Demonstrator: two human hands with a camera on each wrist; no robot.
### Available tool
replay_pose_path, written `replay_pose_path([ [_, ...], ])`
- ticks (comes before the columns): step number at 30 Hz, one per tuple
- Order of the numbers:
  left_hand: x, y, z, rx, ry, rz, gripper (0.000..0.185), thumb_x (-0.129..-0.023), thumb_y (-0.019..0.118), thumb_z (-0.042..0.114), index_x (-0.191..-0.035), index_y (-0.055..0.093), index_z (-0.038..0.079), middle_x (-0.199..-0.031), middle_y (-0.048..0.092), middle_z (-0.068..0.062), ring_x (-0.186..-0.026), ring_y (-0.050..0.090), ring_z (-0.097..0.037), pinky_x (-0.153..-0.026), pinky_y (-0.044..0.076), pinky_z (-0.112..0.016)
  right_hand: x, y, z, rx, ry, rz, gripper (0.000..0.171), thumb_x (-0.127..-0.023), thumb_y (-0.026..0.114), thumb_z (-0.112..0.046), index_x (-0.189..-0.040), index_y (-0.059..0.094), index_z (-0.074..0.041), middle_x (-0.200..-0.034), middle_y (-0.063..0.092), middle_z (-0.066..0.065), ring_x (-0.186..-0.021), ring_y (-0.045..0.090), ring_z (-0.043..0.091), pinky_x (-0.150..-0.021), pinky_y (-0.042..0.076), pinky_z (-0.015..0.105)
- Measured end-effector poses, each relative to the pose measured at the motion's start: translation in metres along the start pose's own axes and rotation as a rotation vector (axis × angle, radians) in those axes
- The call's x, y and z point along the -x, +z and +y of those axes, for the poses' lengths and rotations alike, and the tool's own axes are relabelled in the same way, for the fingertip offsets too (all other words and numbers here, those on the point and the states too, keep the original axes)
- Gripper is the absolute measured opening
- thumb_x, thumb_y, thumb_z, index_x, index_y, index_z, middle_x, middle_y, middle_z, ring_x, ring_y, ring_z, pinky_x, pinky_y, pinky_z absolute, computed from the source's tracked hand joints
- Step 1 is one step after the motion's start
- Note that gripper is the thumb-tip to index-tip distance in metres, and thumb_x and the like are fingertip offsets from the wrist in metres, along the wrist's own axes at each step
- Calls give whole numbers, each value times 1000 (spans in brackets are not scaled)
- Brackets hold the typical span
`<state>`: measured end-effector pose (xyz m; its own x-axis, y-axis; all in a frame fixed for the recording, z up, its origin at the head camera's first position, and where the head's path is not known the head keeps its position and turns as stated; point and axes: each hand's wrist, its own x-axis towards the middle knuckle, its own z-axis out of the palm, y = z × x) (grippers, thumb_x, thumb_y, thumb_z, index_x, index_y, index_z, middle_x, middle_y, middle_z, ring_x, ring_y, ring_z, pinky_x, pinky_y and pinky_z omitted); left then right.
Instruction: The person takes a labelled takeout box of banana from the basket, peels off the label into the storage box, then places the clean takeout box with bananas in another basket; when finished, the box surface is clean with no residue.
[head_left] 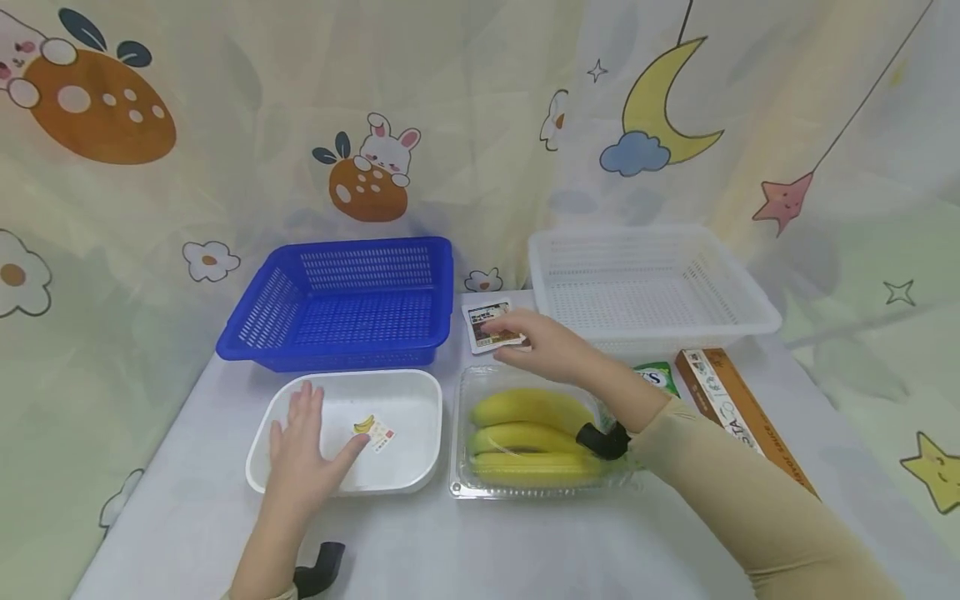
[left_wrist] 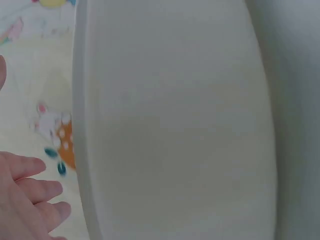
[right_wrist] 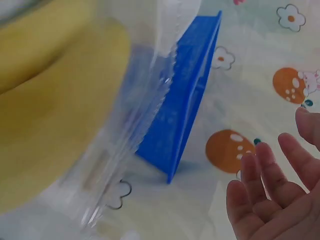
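My left hand [head_left: 300,454], its fingers spread, is over the left part of a white plastic tub [head_left: 412,392]. A small card with a banana picture [head_left: 381,433] lies on the tub's bottom. In the left wrist view the tub's pale wall [left_wrist: 175,120] fills most of the picture, beside my fingers [left_wrist: 42,190]. My right hand [head_left: 546,346] reaches over a clear lidded box [head_left: 461,450] of bananas [head_left: 532,408], thumb and fingers apart. Its fingertips overlap a small printed packet [head_left: 480,315] behind the box. Seen from the right wrist, the fingers [right_wrist: 265,165] are loosely spread with nothing between them.
A blue plastic basket [head_left: 442,292] stands behind the tub, and a white basket [head_left: 645,337] stands at the back right. A brown and white pasta box [head_left: 731,400] and a green packet [head_left: 660,377] lie right of the banana box, partly behind my right arm. Patterned cloth [head_left: 480,125] hangs behind.
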<state>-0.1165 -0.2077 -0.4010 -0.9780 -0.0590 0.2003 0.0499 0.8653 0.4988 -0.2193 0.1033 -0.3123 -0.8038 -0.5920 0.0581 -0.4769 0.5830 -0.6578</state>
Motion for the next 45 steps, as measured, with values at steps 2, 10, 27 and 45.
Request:
replay_pose_path([
  [2, -4, 8, 15, 17, 46, -35, 90, -80, 62, 44, -141, 19, -5, -149, 13, -23, -138, 10, -40, -107, 6, -62, 10, -2, 6, 32, 22, 13, 39, -90, 55, -23, -127, 52, -12, -131, 52, 4, -120, 48, 23, -100, 40, 42],
  [10, -10, 40, 64, 18, 198, -185, 107, -70, 68, 54, -143, 14, -3, -151, 13, -17, -140, 10, -33, -112, 9, -53, 46, -5, 22, 86, 105, 20, 50, -89, 55, -33, -135, 42, -17, -140, 41, 6, -131, 34, 29, -105, 31, 50],
  [27, -9, 78, 95, -74, 310, -211, 124, -55, 70, 67, -142, 19, -4, -148, 23, -19, -139, 17, -31, -112, 13, -51, 115, 15, 64, 187, 114, 182, 54, -88, 57, -32, -133, 44, -6, -135, 43, 15, -121, 43, 36, -91, 44, 52],
  [45, -1, 86, 98, -38, 294, -244, 130, -52, 69, 71, -143, 14, -4, -150, 16, -20, -137, 24, -31, -111, 24, -45, 149, 55, 82, 95, 214, 222, 88, -81, 65, -37, -146, 12, -12, -150, 15, 21, -132, 21, 47, -98, 25, 66],
])
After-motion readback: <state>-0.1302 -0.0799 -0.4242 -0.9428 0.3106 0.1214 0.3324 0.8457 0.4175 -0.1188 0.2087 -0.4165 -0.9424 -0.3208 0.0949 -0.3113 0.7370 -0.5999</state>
